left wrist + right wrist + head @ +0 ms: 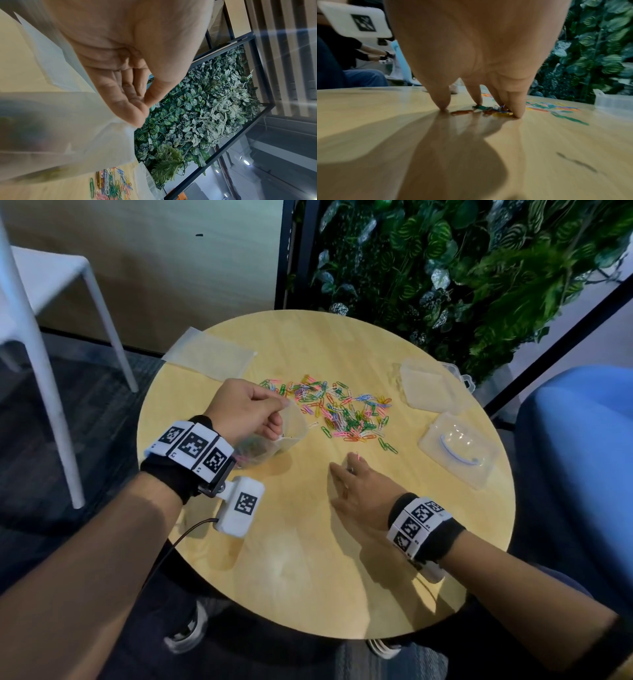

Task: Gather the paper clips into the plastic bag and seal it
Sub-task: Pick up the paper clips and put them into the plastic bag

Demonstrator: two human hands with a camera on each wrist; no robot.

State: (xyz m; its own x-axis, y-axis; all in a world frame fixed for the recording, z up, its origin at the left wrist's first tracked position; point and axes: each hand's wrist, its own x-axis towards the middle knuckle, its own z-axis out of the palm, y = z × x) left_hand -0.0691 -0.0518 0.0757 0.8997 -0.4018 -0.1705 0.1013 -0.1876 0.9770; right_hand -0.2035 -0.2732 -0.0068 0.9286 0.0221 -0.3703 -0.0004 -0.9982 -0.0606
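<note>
Right hand (pixel 356 491) is nearest, palm down on the round wooden table (pixel 308 577), on the near side of the paper clip pile (pixel 346 412). Fingers spread and fairly straight; the right wrist view shows fingertips (pixel 443 106) pressed to the wood, with a small cluster of clips (pixel 489 110) caged under them. Nothing is gripped: the clips are covered by extended fingers, not pinched.

Left hand (pixel 245 414) sits left of the pile, raised above the tabletop. It pinches the upper edge of the plastic bag (pixel 274 440) between thumb and fingers; in the left wrist view the thumb tip (pixel 154 97) meets the fingers on the film. Bag mouth faces the pile and stands open. Coloured clips already lie in the bag's bottom, under the wrist.

Main pile remains loose on the table, at its centre, spread in many colours; a few stray green clips (pixel 388 445) lie at its near right edge.

Right of the pile: a clear plastic box (pixel 457 453), and beyond it a second clear box (pixel 433 386). Far left of the pile: a flat spare bag (pixel 209 354) overhanging the table edge. Behind the table: a wall of green foliage (pixel 462 268).
</note>
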